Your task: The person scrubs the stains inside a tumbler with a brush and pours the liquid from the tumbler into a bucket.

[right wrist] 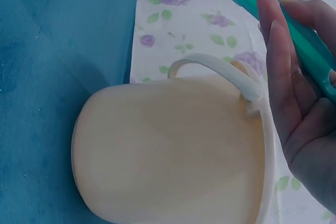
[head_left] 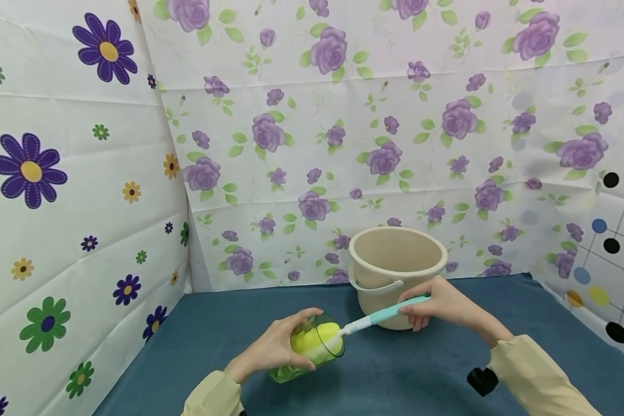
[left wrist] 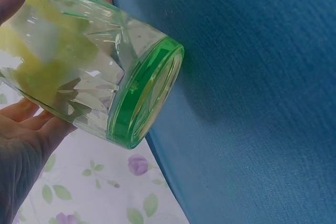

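My left hand [head_left: 275,345] grips a green-tinted clear glass [left wrist: 100,51], tilted on its side with its mouth toward the right. Fingers and thumb wrap around the glass's wall. Inside it sits the yellow sponge head [head_left: 312,341] of a bottle brush, seen through the wall in the left wrist view too. The brush's white and teal handle [head_left: 390,312] slants up out of the mouth. At its upper end my right hand [head_left: 442,303] pinches it between thumb and fingers. In the right wrist view the teal handle [right wrist: 299,35] crosses the palm.
Behind the right hand stands a cream bucket [head_left: 364,263] with its handle hanging down in front. A blue cloth [head_left: 213,323] covers the table. Flower-printed sheets [head_left: 291,173] rise at the back and left, and a dotted sheet [head_left: 616,260] at the right.
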Demonstrator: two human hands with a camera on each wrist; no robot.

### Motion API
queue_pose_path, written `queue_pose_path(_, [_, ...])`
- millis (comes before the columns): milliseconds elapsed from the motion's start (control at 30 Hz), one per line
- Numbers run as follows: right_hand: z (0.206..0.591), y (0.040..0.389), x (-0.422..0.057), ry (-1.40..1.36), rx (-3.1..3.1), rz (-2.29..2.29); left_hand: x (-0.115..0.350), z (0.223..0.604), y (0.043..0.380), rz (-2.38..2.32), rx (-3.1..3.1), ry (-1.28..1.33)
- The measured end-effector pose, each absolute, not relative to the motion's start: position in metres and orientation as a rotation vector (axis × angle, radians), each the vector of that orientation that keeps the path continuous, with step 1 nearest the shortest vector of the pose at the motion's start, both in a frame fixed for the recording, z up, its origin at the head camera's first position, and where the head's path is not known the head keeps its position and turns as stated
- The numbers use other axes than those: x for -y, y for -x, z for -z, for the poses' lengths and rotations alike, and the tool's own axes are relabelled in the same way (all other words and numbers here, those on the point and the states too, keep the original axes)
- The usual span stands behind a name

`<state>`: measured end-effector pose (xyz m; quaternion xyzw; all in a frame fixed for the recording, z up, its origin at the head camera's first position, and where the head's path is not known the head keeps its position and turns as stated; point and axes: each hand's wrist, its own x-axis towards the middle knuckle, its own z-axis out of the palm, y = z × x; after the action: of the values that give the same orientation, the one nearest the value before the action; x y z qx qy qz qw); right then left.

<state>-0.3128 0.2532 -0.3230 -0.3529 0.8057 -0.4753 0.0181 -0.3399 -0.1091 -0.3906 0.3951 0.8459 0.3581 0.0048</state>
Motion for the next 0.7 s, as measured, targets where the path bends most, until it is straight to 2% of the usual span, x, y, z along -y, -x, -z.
queue_pose_path(700, [0.319, 0.310, -0.266, 1.033, -2.524, 1.435, 0.109, 0.391, 0.340, -1.123, -2.632, -1.245])
